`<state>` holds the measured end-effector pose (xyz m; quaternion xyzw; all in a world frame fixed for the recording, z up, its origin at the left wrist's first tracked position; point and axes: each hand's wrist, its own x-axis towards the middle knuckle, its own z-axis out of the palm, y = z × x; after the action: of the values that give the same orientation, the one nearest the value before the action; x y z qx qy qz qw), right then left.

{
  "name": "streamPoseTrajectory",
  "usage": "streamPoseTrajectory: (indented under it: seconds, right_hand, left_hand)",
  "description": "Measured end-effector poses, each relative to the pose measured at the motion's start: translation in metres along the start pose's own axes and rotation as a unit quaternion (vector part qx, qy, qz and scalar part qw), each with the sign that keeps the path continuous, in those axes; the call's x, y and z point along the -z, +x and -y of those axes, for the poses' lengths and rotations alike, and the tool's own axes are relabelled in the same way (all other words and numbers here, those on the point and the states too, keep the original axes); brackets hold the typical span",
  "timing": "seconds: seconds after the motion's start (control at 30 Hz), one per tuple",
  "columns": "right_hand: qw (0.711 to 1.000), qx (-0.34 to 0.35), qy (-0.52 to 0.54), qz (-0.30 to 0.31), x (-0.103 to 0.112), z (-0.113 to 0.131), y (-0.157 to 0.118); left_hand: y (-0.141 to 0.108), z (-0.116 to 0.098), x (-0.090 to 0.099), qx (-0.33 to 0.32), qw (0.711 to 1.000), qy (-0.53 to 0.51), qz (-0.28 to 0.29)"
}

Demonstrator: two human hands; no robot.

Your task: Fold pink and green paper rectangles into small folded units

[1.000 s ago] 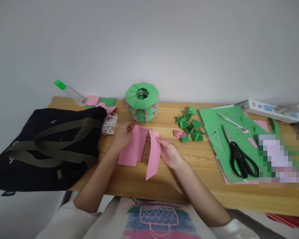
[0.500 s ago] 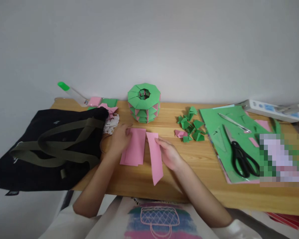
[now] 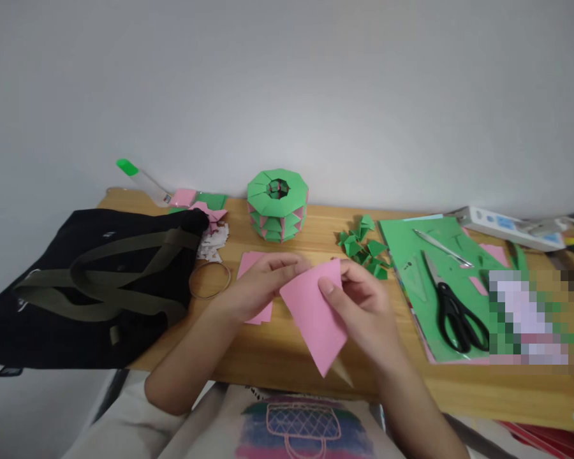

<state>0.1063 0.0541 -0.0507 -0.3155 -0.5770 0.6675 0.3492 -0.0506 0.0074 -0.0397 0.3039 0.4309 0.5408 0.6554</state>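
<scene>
A sheet of pink paper (image 3: pixel 316 312) is up off the table, tilted and slightly bowed, with one corner pointing down towards me. My right hand (image 3: pixel 368 306) grips its right side, thumb on the front and fingers behind. At the sheet's upper left edge, my left hand (image 3: pixel 263 280) has its fingers bent together, the tips partly behind the paper. Under my left hand lies a stack of pink paper pieces (image 3: pixel 263 313), mostly covered. Behind my hands a ring-shaped green and pink folded-paper piece (image 3: pixel 294 191) stands by the wall.
A black tote bag (image 3: pixel 110 299) covers the table's left side, beside a thin ring (image 3: pixel 210 296). Small green folded pieces (image 3: pixel 363 245) lie right of centre. Further right, black-handled scissors (image 3: pixel 456 315) and a pen (image 3: pixel 442 247) rest on green sheets (image 3: pixel 402 229) near a power strip (image 3: pixel 492 222).
The pink paper has turned and come up, its broad side now facing me. My right hand has moved right; my left hand has moved right from the stack to the sheet's edge.
</scene>
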Motion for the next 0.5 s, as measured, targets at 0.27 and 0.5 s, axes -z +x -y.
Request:
streamPoseTrajectory:
  seconds: [0.27, 0.5]
  right_hand:
    - [0.996, 0.06, -0.06, 0.009, 0.008, 0.013, -0.015]
    - [0.995, 0.085, -0.055, 0.014, 0.011, 0.009, -0.017]
  left_hand:
    - [-0.001, -0.008, -0.013, 0.013, 0.996, -0.031, 0.081]
    - [-0.003, -0.006, -0.016, 0.054, 0.996, -0.047, 0.057]
